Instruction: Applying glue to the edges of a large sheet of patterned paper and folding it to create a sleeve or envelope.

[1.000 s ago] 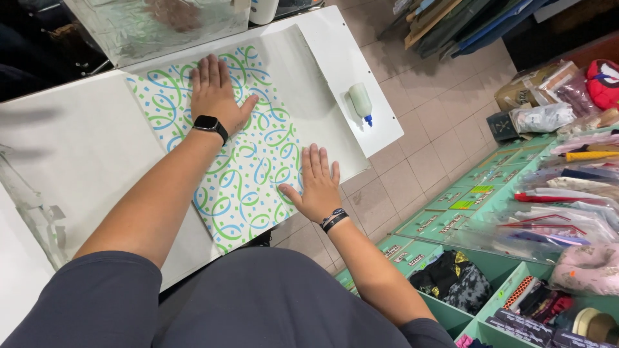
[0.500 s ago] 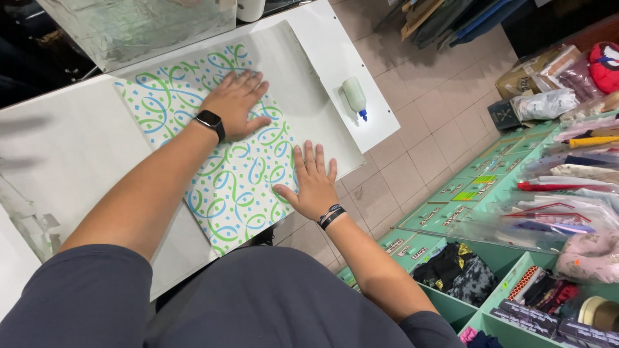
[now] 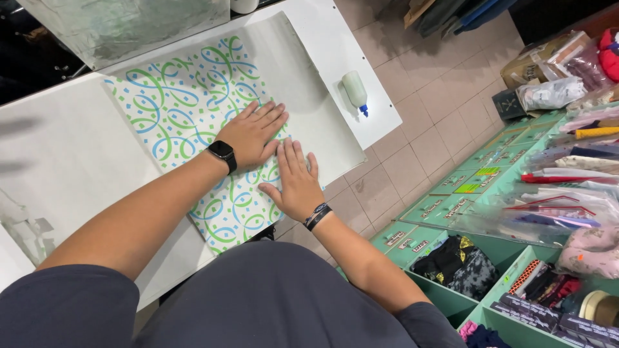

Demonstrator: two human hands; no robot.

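Pressing flat, both hands lay open, palms down, grasping nothing: left hand [image 3: 250, 134] and right hand [image 3: 296, 180] side by side on patterned wrapping paper [image 3: 187, 109], likely smoothing it against white table [image 3: 71, 161]; glue bottle [image 3: 355, 91] lay apart on white board [image 3: 335, 58]; green compartment bins [image 3: 490, 283] at right held dark folded fabric [image 3: 454, 261], tape roll [image 3: 603, 308], packets, contents partly unclear.

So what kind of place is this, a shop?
Probably a gift or stationery shop's wrapping counter: both hands, left hand and right hand, press patterned wrapping paper flat, a glue bottle lies nearby, and green bins hold packaged goods.
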